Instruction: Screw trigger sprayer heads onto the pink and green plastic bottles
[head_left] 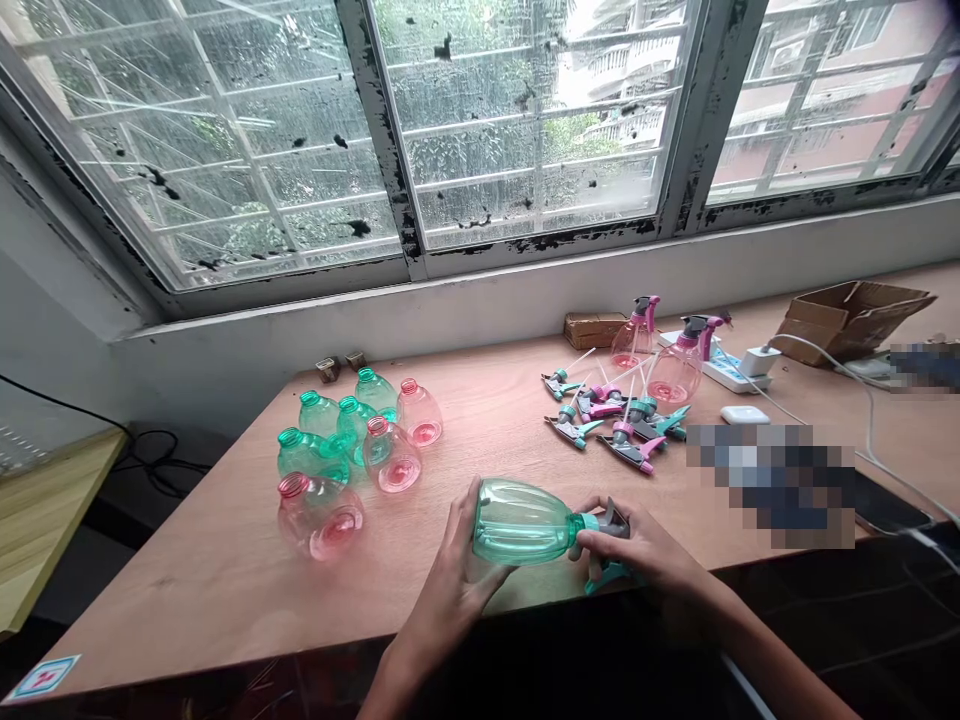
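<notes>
My left hand [459, 562] cups the base of a green bottle [521, 520], its fingers spread partway round; my right hand [637, 545] has its fingers curled tight about the teal-and-grey spray head [613, 520] at the neck. Between my hands the bottle lies sideways, glossy and see-through, streaked lengthwise, swelling from a slim neck. Beyond my left fingers stand pink and green bottles [392, 460]; past my right fingers lie loose spray heads [628, 442], then two pink spray bottles [675, 378].
</notes>
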